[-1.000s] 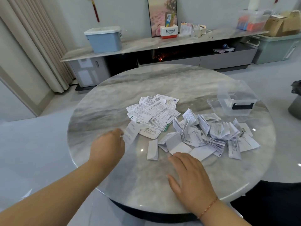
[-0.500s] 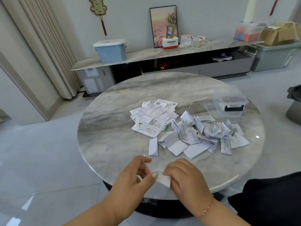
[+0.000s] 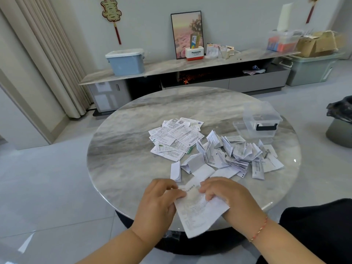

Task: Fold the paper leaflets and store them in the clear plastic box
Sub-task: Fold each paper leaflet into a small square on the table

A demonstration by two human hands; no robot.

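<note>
1. round grey marble table point(image 3: 122, 149) fills the middle, pale tiled floor point(image 3: 47, 187) around it.
2. at the near edge, left hand point(image 3: 158, 202) and right hand point(image 3: 231, 199) both pinch one printed leaflet point(image 3: 200, 212), fingers curled on its top edge.
3. flat leaflets point(image 3: 175, 138) sit mid-table, folded ones point(image 3: 234, 155) heaped just right of them.
4. clear plastic box point(image 3: 262, 121) stands at the far right, beside the folded heap.
5. behind: long low cabinet point(image 3: 190, 73), blue bin point(image 3: 125, 61), framed picture point(image 3: 186, 33), beige curtain point(image 3: 43, 54).
</note>
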